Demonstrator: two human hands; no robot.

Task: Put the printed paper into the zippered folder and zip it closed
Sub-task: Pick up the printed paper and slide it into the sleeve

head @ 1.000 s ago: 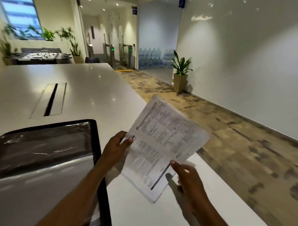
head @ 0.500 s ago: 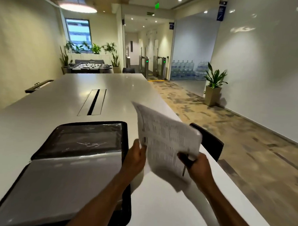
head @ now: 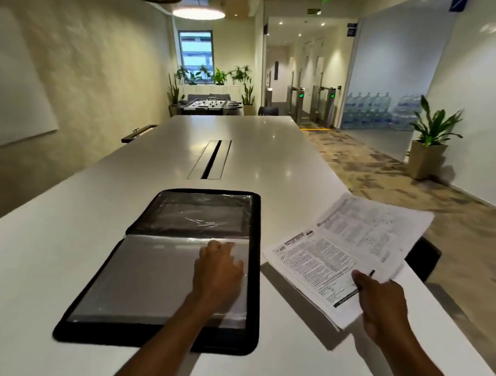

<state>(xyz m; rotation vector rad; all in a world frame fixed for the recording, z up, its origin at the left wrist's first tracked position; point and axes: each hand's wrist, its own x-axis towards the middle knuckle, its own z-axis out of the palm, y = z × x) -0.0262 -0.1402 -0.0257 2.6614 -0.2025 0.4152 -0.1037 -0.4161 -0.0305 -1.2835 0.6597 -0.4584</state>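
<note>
A black zippered folder (head: 141, 271) lies spread open on the white table (head: 260, 148), with clear plastic sleeves showing on both halves. My left hand (head: 219, 269) rests on the near sleeve by the folder's right edge, fingers spread and lightly bent. The printed paper (head: 349, 249), several stapled or stacked sheets, hangs just above the table to the right of the folder. My right hand (head: 378, 301) pinches its near corner, thumb on top.
A cable slot (head: 211, 159) is set in the table beyond the folder. A dark chair back (head: 424, 256) stands at the table's right edge, under the paper. A potted plant (head: 429, 144) stands on the carpet at the right wall.
My left hand let go of the paper and moved left onto the folder's near sleeve. The paper, held by my right hand alone, lowered and flattened to the right of the folder.
</note>
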